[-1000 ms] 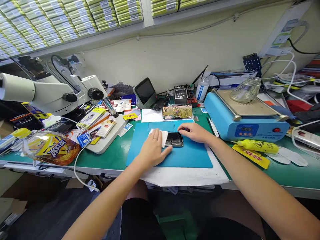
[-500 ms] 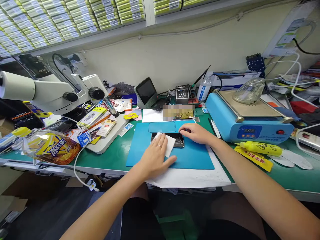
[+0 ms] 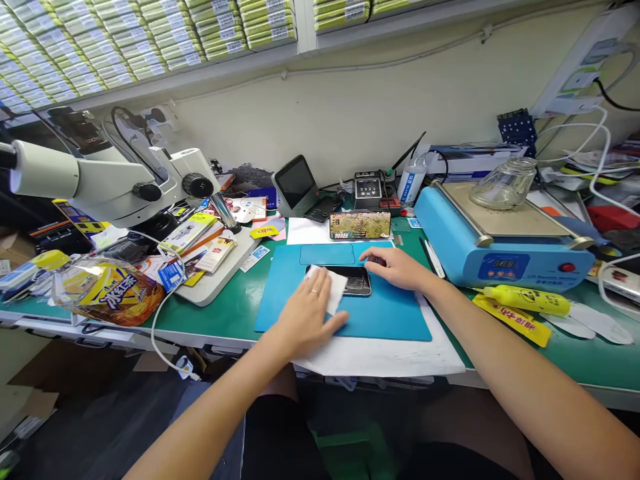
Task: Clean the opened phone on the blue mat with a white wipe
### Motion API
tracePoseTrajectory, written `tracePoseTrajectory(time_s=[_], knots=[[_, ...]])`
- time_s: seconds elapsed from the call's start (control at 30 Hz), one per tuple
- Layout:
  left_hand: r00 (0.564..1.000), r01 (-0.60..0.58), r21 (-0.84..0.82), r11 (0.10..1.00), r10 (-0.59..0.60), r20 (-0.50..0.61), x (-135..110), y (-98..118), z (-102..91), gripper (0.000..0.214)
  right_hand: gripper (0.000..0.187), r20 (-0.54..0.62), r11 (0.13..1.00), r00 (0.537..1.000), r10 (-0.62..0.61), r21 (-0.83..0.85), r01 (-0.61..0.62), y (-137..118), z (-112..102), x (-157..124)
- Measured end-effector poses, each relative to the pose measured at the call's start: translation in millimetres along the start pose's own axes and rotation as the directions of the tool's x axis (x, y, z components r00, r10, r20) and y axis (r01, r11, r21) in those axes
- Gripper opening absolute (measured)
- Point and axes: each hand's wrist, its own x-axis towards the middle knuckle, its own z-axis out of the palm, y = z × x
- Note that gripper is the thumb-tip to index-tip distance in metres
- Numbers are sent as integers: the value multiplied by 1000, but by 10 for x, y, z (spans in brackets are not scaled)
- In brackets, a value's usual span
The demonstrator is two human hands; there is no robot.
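Observation:
A smartphone [image 3: 358, 283] with a black, shiny face lies flat on a blue mat [image 3: 390, 313]. My left hand [image 3: 309, 303], a ring on one finger, presses a white wipe [image 3: 337, 288] onto the phone's left part. Its fingers lie along the wipe, and the thumb stands apart. Hand and wipe hide the phone's left end. My right hand [image 3: 393, 265] rests by the phone's upper right corner, fingers slightly bent and apart, thumb at the edge. Just behind the phone, a thin clear panel with a dark outline [image 3: 327, 254] lies on the mat.
A propped phone [image 3: 360, 226] shows a colourful picture behind the mat. On the left are a microscope [image 3: 125, 183] and a large drink bottle [image 3: 107, 290]. A blue heating machine [image 3: 500, 257] bearing a glass jar [image 3: 505, 183] stands right, with a yellow tube [image 3: 527, 299] before it.
My left hand and the wipe have slid slightly left over the phone. My right hand stays by its corner. The propped phone's picture, blocky before, is now clear. The view has shifted slightly.

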Motion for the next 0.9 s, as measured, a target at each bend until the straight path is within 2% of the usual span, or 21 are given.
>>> tracePoseTrajectory(time_s=[0.07,0.13,0.23,0.3,0.37,0.43,0.53,0.6,0.67,0.8,0.9], knots=[[997,74,26,997,-74,-1,112,-134,-25,82,30,4,1000,1000,0,1,0,-7,-3,8],[995,103,26,994,-103,3,282,-99,-19,86,30,5,1000,1000,-5,4,5,-9,-6,12],[999,44,-20,999,-44,3,442,213,36,92,30,0,1000,1000,-9,18,9,1,-5,10],[999,-44,-49,998,44,-9,406,434,80,94,31,-4,999,1000,-5,32,5,13,-1,3],[993,-117,-61,991,116,-17,269,531,107,93,31,-8,999,1000,2,36,-2,20,1,-4],[994,-108,-44,993,107,-12,102,464,105,92,32,-8,1000,1000,1,24,-1,15,-1,-6],[1000,22,18,1000,-22,0,-15,187,55,90,31,7,1000,1000,-19,-11,19,-12,-10,0],[997,81,45,996,-81,-7,60,45,21,88,31,28,999,999,-26,-30,26,-28,-15,7],[995,97,47,994,-96,-18,226,29,12,88,32,46,999,999,-14,-34,16,-33,-16,9],[998,60,0,998,-60,-35,496,323,77,93,38,42,1000,999,8,6,-9,-20,-16,-11],[998,-23,-32,999,22,-55,381,538,150,93,37,30,1000,1000,2,27,-3,-12,-19,-26]])
